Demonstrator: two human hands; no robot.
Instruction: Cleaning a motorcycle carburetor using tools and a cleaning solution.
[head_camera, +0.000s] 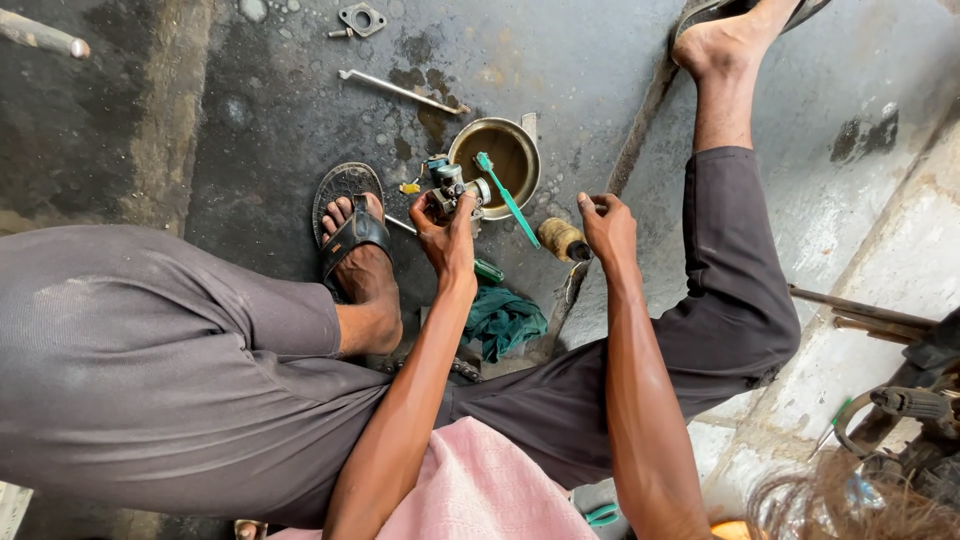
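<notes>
My left hand (443, 232) grips a small metal carburetor-like part (452, 187) and holds it just above the oily floor, next to a round metal bowl (470, 140). A green toothbrush (503, 190) leans in that bowl. My right hand (605, 225) hovers to the right with its fingers pinched together; whether something small is between them is unclear. A screwdriver with a yellowish handle (560, 238) lies on the floor between my hands.
My sandalled left foot (355, 240) and bare right foot (725, 40) rest on the stained concrete. A green rag (503, 320) lies near my knees. A long metal rod (400, 92) and a small bracket (361, 18) lie further off. Machine parts (905, 410) sit at the right.
</notes>
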